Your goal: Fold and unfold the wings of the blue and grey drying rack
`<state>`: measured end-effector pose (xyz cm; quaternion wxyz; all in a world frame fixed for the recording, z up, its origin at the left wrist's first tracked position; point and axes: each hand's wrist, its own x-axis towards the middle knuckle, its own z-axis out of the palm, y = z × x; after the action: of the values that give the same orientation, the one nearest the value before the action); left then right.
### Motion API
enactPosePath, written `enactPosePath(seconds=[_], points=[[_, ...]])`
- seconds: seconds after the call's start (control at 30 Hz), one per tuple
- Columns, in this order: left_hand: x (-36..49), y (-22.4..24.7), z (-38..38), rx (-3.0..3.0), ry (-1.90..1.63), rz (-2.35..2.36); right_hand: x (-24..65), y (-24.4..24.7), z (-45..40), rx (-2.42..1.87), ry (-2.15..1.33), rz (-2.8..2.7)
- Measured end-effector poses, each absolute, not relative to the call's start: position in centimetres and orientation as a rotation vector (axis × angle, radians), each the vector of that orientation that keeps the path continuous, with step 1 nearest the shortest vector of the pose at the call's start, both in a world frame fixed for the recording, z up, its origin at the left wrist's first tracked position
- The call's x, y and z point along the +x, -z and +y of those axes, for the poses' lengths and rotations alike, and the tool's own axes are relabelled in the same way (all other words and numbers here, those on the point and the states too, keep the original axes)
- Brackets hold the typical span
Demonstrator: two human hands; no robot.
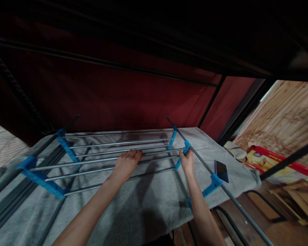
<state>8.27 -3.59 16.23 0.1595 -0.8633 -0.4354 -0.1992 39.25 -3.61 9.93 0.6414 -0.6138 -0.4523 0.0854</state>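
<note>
A rack of thin grey metal rods (pixel 89 163) and blue plastic brackets (pixel 45 182) lies partly assembled across a grey cloth (pixel 113 223). My left hand (pixel 125 164) is over the middle rods, its fingers curled around one of them. At the right end, my right hand (pixel 187 162) grips a blue bracket (pixel 187 147) where the rods meet it; its fingertips are partly hidden. Another blue bracket (pixel 212 184) sits nearer to me on the long side pole (pixel 204 162), to the right of my right forearm.
Several loose grey tubes (pixel 23 193) lie at the left. A phone (pixel 221 171) rests on the cloth at the right. Behind rises a dark red fabric wall (pixel 123 99) with black frame bars. Beyond the cloth's right edge are a red and yellow box (pixel 274 162) and wooden furniture (pixel 301 201).
</note>
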Motion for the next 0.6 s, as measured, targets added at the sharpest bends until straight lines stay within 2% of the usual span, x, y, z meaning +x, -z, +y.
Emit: enactPosePath(seconds=[0.6], points=[[8.3, -18.1, -4.1, -2.505, 0.449, -1.326, 38.7, -11.6, -4.4, -1.751, 0.04, -1.085]])
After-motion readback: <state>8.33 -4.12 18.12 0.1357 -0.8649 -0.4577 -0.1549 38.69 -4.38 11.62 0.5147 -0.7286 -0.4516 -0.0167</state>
